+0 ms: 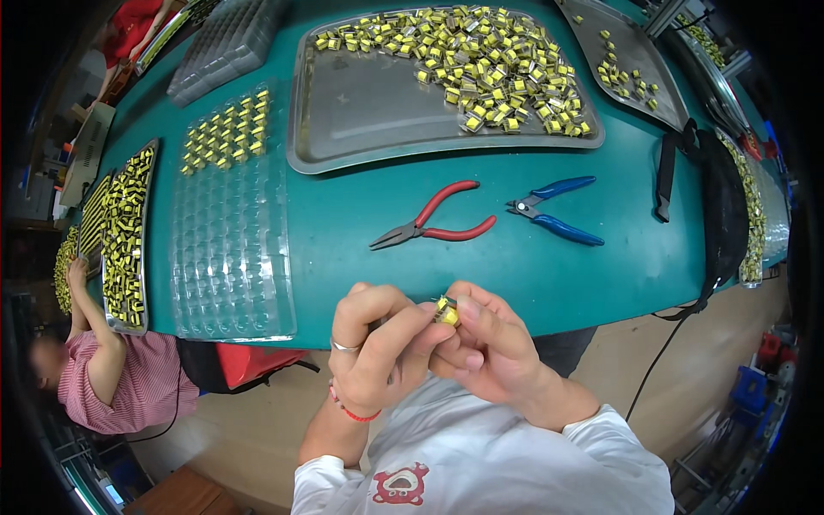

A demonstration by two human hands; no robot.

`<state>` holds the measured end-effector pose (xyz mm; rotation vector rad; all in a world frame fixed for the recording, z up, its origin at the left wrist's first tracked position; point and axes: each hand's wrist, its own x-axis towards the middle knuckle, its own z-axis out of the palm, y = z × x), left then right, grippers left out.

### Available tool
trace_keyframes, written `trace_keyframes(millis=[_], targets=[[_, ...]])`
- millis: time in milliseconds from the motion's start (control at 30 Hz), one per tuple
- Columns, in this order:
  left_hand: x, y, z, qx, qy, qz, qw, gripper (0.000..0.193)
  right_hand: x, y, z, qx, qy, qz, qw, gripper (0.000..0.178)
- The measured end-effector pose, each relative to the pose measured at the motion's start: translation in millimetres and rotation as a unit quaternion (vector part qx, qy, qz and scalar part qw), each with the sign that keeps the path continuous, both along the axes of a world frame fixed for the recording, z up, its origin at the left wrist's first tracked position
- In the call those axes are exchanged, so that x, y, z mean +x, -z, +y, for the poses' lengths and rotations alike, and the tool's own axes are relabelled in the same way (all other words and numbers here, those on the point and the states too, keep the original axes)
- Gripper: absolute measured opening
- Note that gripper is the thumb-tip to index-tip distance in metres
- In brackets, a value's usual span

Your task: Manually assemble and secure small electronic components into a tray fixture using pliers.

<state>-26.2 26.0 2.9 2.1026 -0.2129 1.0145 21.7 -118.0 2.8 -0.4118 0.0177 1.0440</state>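
Close to the table's near edge, my left hand [374,343] and my right hand [493,343] meet, both closed on a small yellow-wrapped transformer [447,312]. Fingertips cover its sides, so only its yellow and dark top shows. Beyond my hands lie needle-nose pliers with red handles [424,227], their jaws toward the left. To the right of them rest blue-handled side cutters [556,210] with spread handles. A metal tray [360,107] at the far side holds a large heap of similar transformers [506,73].
On the left, a clear plastic blister tray [232,249] has transformers in its far rows. Beside it stands a filled tray [126,240], where a co-worker in a striped shirt [120,378] reaches. Stacked blister trays [225,47], another metal tray [631,56] and a black bag [725,206] surround the workspace.
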Motion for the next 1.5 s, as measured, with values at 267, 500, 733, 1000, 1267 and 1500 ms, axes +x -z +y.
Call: trace_keyframes(millis=[267, 500, 733, 1000, 1267, 1500], targets=[[-4.9, -6.9, 5.7, 0.013, -0.012, 0.023, 1.0, 0.023, -2.9, -5.4, 5.5, -0.013, 0.002, 0.027, 1.0, 0.02], [-4.1, 4.2, -0.5, 0.019, 0.014, -0.012, 1.0, 0.036, -7.2, 5.2, -7.3, 0.018, 0.058, 0.03, 0.998, 0.016], [-12.5, 2.0, -3.8, -0.635, 0.241, 0.057, 0.732, 0.054, -8.7, -0.3, -15.4, -0.066, 0.121, -0.266, 0.954, 0.023], [-7.4, 2.7, -5.8, -0.7, 0.347, 0.058, 0.622, 0.077, 2.2, -3.0, -3.0, -0.202, 0.14, -0.531, 0.811, 0.031], [-8.5, 2.8, -24.8, -0.588, 0.319, 0.104, 0.736, 0.083, -1.8, -1.2, -13.7, -0.22, 0.14, -0.584, 0.769, 0.029], [-10.6, 0.6, -30.7, -0.564, 0.296, 0.137, 0.759, 0.087, 1.4, -6.1, -17.7, -0.237, 0.144, -0.599, 0.751, 0.029]])
